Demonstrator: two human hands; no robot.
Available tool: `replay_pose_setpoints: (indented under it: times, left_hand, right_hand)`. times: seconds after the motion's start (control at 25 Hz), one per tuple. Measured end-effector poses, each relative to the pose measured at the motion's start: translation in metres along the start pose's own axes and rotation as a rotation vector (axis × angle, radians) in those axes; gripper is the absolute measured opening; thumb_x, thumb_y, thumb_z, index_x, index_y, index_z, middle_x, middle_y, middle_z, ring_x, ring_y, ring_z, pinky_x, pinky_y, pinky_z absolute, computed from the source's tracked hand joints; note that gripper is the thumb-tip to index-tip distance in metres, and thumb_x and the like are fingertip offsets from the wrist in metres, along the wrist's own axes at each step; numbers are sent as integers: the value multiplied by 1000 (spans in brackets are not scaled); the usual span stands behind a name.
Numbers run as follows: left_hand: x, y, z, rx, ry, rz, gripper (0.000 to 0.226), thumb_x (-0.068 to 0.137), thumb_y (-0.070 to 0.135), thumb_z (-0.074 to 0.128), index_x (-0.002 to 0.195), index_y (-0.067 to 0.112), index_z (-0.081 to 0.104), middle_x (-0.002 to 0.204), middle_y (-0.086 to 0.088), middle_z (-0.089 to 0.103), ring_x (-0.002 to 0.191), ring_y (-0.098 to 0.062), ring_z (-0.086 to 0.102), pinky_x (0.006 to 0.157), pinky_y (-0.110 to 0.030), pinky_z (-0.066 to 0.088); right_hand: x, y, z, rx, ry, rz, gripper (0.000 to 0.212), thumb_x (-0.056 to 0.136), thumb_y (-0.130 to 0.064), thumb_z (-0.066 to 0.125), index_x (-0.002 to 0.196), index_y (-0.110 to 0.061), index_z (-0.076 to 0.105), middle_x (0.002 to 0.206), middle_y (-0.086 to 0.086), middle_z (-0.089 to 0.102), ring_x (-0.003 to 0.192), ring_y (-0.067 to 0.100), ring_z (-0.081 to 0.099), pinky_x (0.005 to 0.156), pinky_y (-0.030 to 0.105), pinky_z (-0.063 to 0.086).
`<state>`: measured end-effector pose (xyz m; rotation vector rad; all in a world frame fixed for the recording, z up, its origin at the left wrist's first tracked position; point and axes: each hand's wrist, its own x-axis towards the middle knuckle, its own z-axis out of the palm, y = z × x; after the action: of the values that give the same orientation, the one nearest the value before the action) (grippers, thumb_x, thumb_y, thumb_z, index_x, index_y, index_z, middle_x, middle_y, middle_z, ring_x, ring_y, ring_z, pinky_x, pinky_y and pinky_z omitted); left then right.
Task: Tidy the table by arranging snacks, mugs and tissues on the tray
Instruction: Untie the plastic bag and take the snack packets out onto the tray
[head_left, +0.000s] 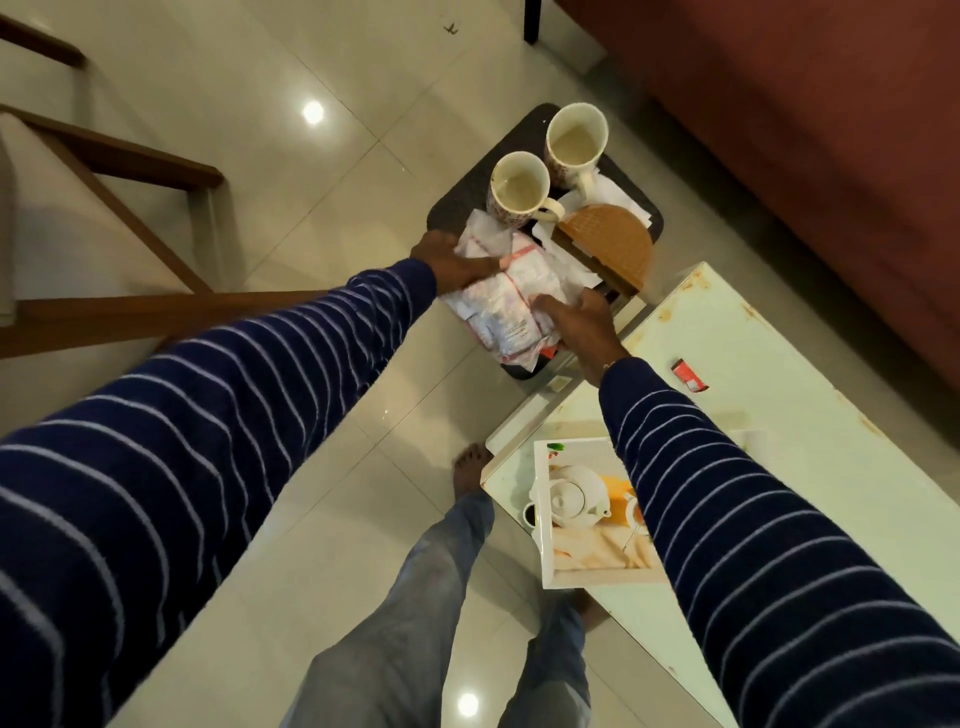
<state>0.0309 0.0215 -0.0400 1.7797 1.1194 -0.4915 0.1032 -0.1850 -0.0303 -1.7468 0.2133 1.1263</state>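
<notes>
Snack packets (511, 301), white with red print and wrapped in clear plastic, lie heaped on the near part of a dark tray (647, 218), which is held out past the end of the table (779, 395) above the tiled floor (291, 218). Left hand (449, 262) lies on the left side of the heap, its fingers (480, 267) spread over the packets and pressing on them; whether the thumb hooks under the tray's edge cannot be told. Right hand (582, 325) is at the near right side of the heap, its fingers curled round the packets there.

Two patterned mugs stand on the far part of the tray: the nearer mug (519, 189) just behind the packets, the farther mug (575, 143) touching or nearly touching it. Right of the packets, a brown woven tissue holder (610, 244) with a rounded top sits on the tray, and white tissues (618, 195) lie loose behind it.

On the pale, stained table lie a small red packet (688, 376) near its far side and a white tray printed with a teapot (582, 514) at the near left edge, partly under the right sleeve (753, 519). Both sleeves are navy with thin pale stripes. A red-brown sofa (805, 130) stands beyond the table, and wooden chair frames (130, 166) to the left.
</notes>
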Motion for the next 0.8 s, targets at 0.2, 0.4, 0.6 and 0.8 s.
replay_pose_setpoints:
  times: [0.2,0.4,0.6,0.8]
  left_hand:
    - [-62,6,-16,-290,-342,117,49,77,29,83,121,16,64,111,-5,74,104,-26,70,77,-38,61]
    - [-133,51,-14,-342,-492,234,53,93,30,65,141,21,46,131,-9,63,117,-28,63,95,-50,53]
    - [-228,121,3,-416,-385,353,47,101,46,41,140,21,47,132,-4,62,118,-17,62,101,-37,50]
    - [-308,180,30,-535,-275,277,77,93,68,37,142,11,47,140,-17,55,131,-33,51,114,-49,35]
  right_hand:
    - [-55,-9,-25,-51,-64,-94,72,77,-13,83,139,-13,47,133,2,59,117,22,59,96,42,54]
    - [-120,-19,-66,-116,-19,-211,55,75,-12,85,124,-11,61,123,6,67,112,25,63,95,44,55]
    - [-202,-38,-127,-71,102,-401,44,72,-7,84,110,-19,67,109,3,73,101,25,68,83,38,58]
    - [-283,-46,-193,-65,193,-559,39,70,-9,86,104,-20,69,100,1,76,90,19,71,73,33,56]
